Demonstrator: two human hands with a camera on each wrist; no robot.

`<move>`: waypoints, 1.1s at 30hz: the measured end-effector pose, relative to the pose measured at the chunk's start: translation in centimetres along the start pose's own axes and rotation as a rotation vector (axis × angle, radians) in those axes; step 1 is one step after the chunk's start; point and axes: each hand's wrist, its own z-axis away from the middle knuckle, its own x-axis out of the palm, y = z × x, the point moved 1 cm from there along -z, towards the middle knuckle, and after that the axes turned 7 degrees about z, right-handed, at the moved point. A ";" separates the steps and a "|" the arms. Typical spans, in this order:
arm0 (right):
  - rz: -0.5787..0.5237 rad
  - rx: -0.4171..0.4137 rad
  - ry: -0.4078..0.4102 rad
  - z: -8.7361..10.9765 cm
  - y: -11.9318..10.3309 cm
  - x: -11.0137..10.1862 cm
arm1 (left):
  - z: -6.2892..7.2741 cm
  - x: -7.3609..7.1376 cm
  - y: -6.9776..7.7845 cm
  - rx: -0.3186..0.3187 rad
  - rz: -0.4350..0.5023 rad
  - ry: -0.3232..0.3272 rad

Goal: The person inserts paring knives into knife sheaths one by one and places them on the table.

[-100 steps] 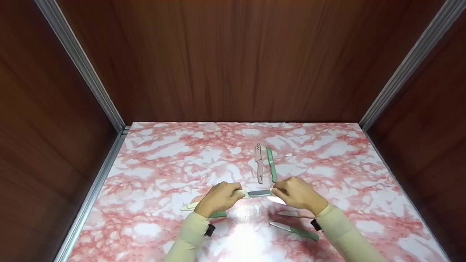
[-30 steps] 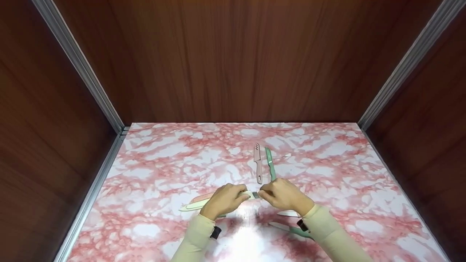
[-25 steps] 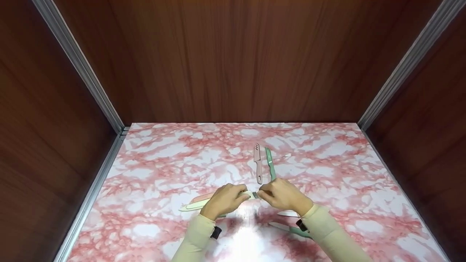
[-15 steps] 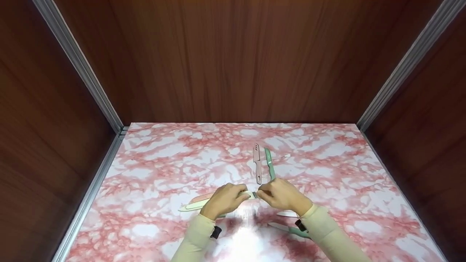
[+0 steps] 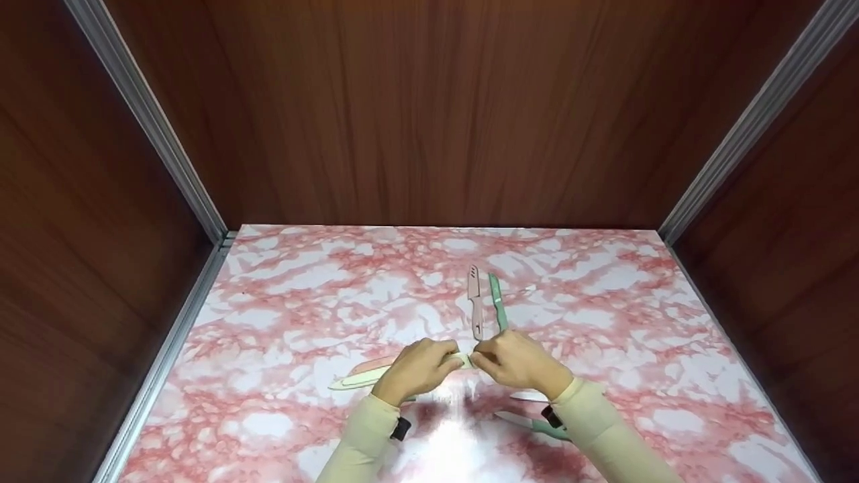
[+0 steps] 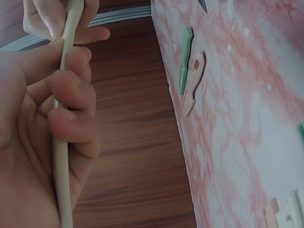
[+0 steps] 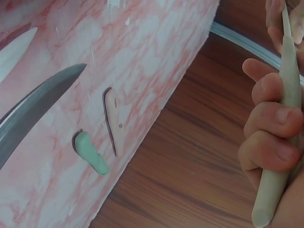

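Note:
My left hand grips a cream blade sheath, fingers curled round it, over the middle of the table. Facing it, my right hand holds a cream-handled knife by its handle. Sheath and handle meet end to end between the hands, and no bare blade shows there. Just beyond the hands lie a pink sheathed knife and a green sheathed knife. By the right wrist rest a bare green-handled knife and another bare blade, its handle hidden under the arm.
A cream sheath and a pink sheath lie overlapping left of the left hand. A green piece is mostly covered by that wrist. Wood-grain panels enclose the marbled table at the back and sides.
Earlier a length of blade showed between the hands. The right hand has moved left toward the left hand, and the blade has slid into the cream sheath.

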 end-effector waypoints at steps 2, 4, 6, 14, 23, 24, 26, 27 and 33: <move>0.005 -0.013 0.007 0.0 0.0 0.2 | 0.0 0.1 0.0 -0.004 -0.004 -0.003; 0.004 -0.020 0.018 -0.1 0.0 0.3 | 0.0 0.2 -0.1 -0.013 -0.007 -0.004; 0.007 -0.022 0.024 -0.1 0.0 0.4 | -0.1 0.2 -0.2 -0.016 -0.015 -0.001; -0.010 -0.007 -0.022 -0.4 0.7 0.2 | 0.0 -0.5 -0.5 -0.020 0.002 -0.009; -0.046 0.023 0.004 0.3 2.6 -0.3 | 0.7 -1.6 -1.6 -0.051 0.024 0.001; -0.053 0.024 0.005 0.4 2.8 -0.3 | 0.8 -1.7 -1.8 -0.048 0.021 0.010; -0.065 0.027 0.006 0.6 3.1 -0.3 | 1.0 -1.8 -2.0 -0.044 0.030 0.023; -0.067 0.031 0.009 0.7 3.3 -0.3 | 1.0 -1.8 -2.1 -0.040 0.032 0.029; -0.050 0.073 0.010 1.6 4.4 -0.4 | 1.9 -2.2 -3.2 -0.056 0.055 0.046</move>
